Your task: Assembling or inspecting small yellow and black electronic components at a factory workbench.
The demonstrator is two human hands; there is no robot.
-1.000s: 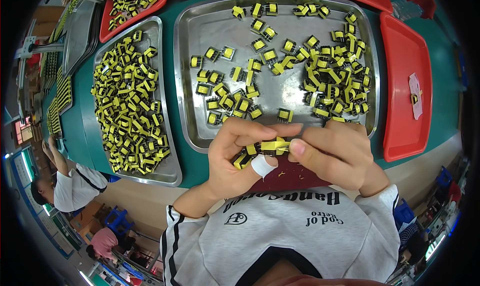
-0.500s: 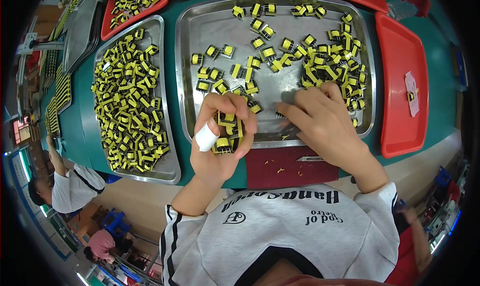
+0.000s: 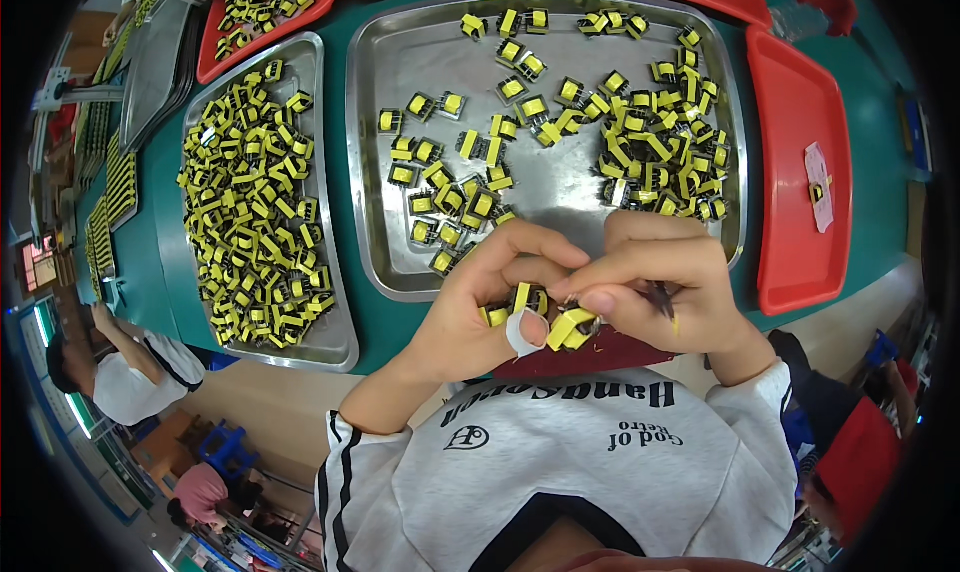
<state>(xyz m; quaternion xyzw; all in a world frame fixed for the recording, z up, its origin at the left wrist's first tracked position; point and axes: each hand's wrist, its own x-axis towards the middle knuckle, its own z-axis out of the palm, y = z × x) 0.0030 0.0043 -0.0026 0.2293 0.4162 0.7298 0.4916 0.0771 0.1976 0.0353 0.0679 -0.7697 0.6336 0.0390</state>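
Note:
My left hand [image 3: 480, 307] is closed around small transformers with yellow tape and black bobbins; a transformer [image 3: 530, 298] shows among its curled fingers. White wrapping [image 3: 519, 334] covers part of that thumb. Against my left thumb tip, another transformer [image 3: 572, 329] is tilted, its pin side pinched by the thumb and fingers of my right hand [image 3: 665, 282]. Something dark and narrow shows beneath the right fingers, too hidden to name. Both hands are above the near edge of a large metal tray [image 3: 420, 52], over a dark red mat [image 3: 630, 355] that they mostly cover.
Many loose transformers [image 3: 655, 137] crowd the tray's right side. A narrower metal tray [image 3: 340, 312] on the left is heaped with more. Red trays [image 3: 805, 242] stand at the right and along the back of the green table [image 3: 160, 232]. Other people sit nearby.
My right hand has left the big tray and come to my left hand, where both now meet at one transformer. More transformers show at the tray's near left, uncovered as my left hand moved nearer and right.

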